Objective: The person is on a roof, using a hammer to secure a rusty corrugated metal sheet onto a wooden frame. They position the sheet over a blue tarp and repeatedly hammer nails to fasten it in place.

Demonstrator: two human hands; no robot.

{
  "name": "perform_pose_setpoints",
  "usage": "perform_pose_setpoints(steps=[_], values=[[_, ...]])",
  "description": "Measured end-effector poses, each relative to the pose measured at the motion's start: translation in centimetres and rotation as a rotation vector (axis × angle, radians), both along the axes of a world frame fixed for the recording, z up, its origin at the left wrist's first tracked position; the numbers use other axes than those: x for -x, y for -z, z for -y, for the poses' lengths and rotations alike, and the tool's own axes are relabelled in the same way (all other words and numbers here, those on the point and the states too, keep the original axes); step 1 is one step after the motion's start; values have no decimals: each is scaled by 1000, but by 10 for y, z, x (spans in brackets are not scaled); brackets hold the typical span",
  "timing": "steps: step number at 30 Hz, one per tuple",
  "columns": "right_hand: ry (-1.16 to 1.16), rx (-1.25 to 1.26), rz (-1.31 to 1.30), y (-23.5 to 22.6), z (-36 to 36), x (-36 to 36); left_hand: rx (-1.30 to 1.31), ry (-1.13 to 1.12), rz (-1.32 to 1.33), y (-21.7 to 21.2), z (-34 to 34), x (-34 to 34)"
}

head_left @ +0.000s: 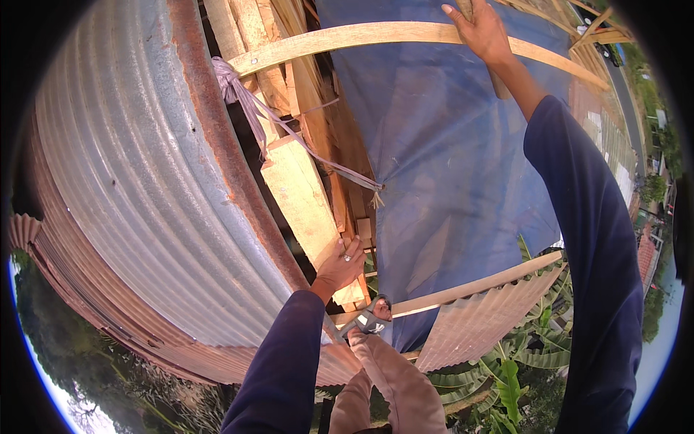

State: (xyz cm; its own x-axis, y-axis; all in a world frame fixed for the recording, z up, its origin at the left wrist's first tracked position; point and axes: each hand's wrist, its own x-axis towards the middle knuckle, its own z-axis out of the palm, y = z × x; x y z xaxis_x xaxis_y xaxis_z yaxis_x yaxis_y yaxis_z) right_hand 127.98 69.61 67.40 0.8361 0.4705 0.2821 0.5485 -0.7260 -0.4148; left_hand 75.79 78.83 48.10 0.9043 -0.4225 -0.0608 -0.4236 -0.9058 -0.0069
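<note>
Hands well apart now: left hand [341,264] clamped around the lower end of a pale wooden plank [307,206], low in the middle, right beside the rusty edge of the corrugated metal sheet [137,195]. Right hand [481,29] up at the top, fingers wrapped on a wooden slat [376,35] that crosses over the blue tarp [448,159]. A greyish cloth strip [242,90] ties round the timber above the plank. A foot [370,320] rests on a lower batten
</note>
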Motion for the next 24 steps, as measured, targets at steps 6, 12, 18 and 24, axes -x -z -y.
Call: perform_pose_setpoints(steps=[6,12,18,24], values=[[-10,-117,-35,14,21,-34,5,30,-22,2,14,-10],[-17,-113,-84,12,7,-24,-27,13,-39,4,11,-5],[-97,-119,20,24,4,-23,-17,6,-56,5,6,-2],[-161,-157,34,23,6,-23,-8,-1,-62,6,8,-1]])
